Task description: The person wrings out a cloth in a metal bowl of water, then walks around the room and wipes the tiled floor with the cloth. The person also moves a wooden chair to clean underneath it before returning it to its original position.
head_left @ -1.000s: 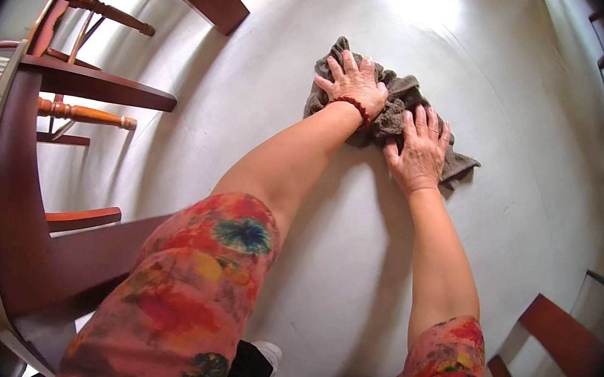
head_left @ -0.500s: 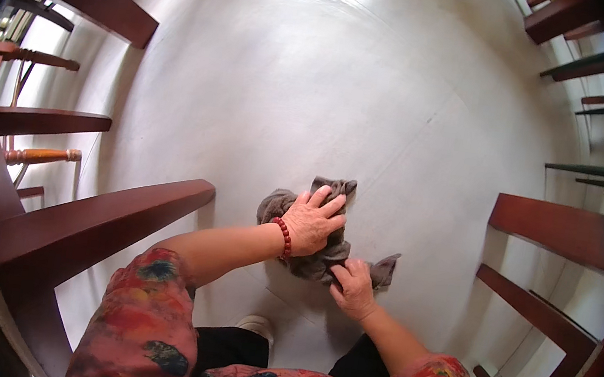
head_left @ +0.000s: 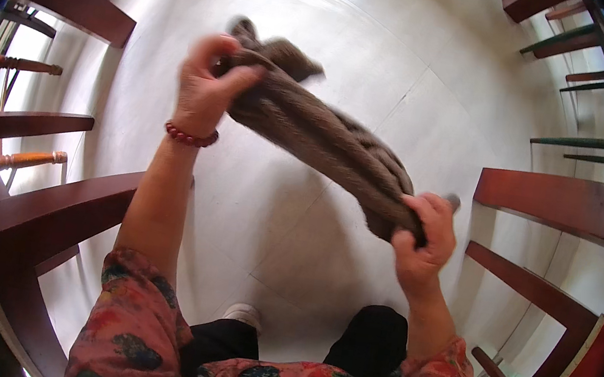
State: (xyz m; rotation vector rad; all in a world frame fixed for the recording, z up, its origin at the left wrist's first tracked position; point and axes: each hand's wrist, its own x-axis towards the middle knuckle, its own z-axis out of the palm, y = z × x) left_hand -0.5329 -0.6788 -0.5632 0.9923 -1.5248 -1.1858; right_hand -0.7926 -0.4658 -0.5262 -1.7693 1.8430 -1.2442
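A brownish-grey cloth [head_left: 324, 139] is stretched between my two hands, above the pale floor. At its upper left end my left hand [head_left: 209, 85] grips it, thumb over the fabric; a red bead bracelet [head_left: 191, 136] circles that wrist. My right hand [head_left: 429, 239] holds the lower right end, fingers wrapped round it. The cloth hangs in lengthwise folds and slants down to the right. A loose bunched part of it sticks out beyond my left hand, blurred by motion.
Dark red wooden furniture legs [head_left: 63, 207] stand close by my left arm. More wooden legs and bars [head_left: 555, 209] line the right side. The glossy light floor [head_left: 292, 263] lies between them. My light shoe [head_left: 245, 314] shows below.
The cloth has come up off the floor and been drawn out lengthwise. My left hand moved up and left, my right hand up and right; both now grip its ends.
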